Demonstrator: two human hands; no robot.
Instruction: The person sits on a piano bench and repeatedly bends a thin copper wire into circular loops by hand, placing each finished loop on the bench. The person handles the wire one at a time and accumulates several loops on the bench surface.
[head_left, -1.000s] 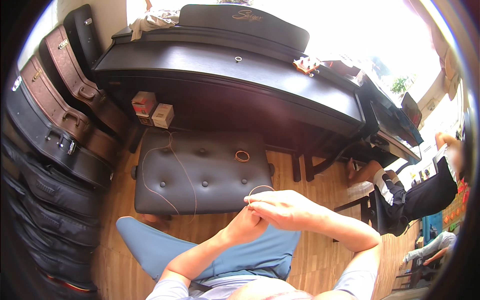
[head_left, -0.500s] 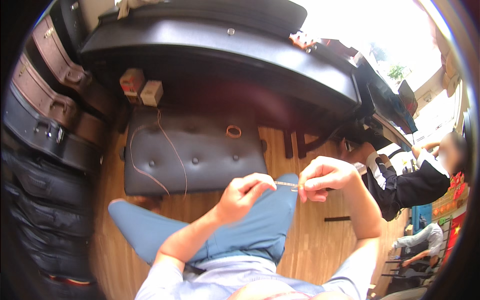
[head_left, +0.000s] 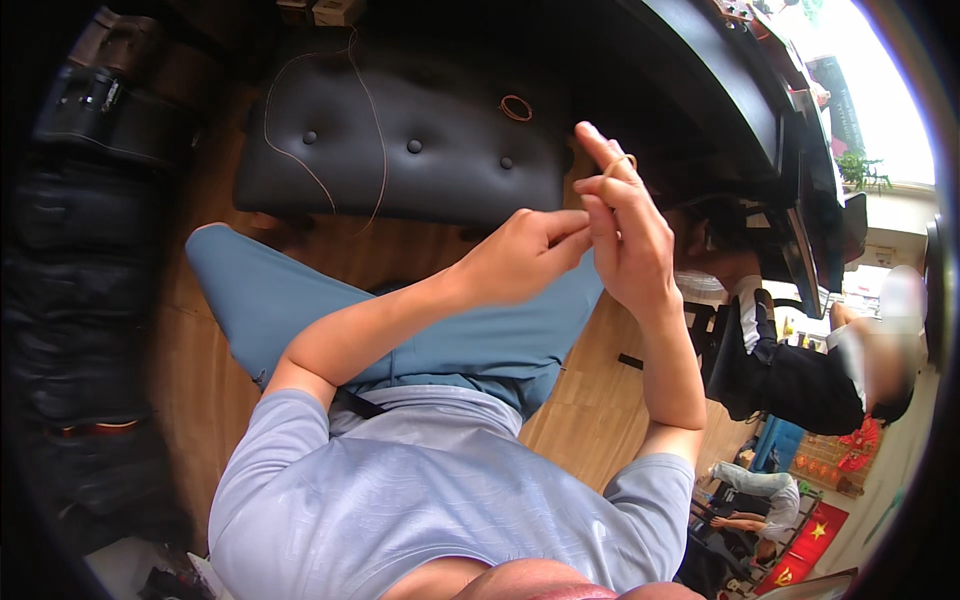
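Note:
My left hand (head_left: pixel 530 255) is closed in a pinch, its fingertips against the thumb side of my right hand. What it pinches is too small to make out. My right hand (head_left: pixel 638 245) is raised, its index finger extended and the other fingers bent close to the thumb. A thin tan cord (head_left: pixel 622 160) loops round its fingers. Beyond both hands, a long thin cord (head_left: pixel 378 100) lies in a loose loop on a black tufted bench (head_left: pixel 450 185), one end hanging over the front edge. A small tan coil of cord (head_left: pixel 516 108) rests farther right on the bench.
Black cases (head_left: pixel 85 210) are stacked along the left. Dark furniture (head_left: pixel 690 70) stands beyond the bench at the right. A seated person in black (head_left: pixel 800 385) is at the right; another person (head_left: pixel 765 500) is farther off. Wooden floor (head_left: pixel 590 400) shows beneath.
My view has tilted down. Both hands have come together; the striped band stretched between them before no longer shows. My right hand has turned upward, and a cord loop now shows round its fingers.

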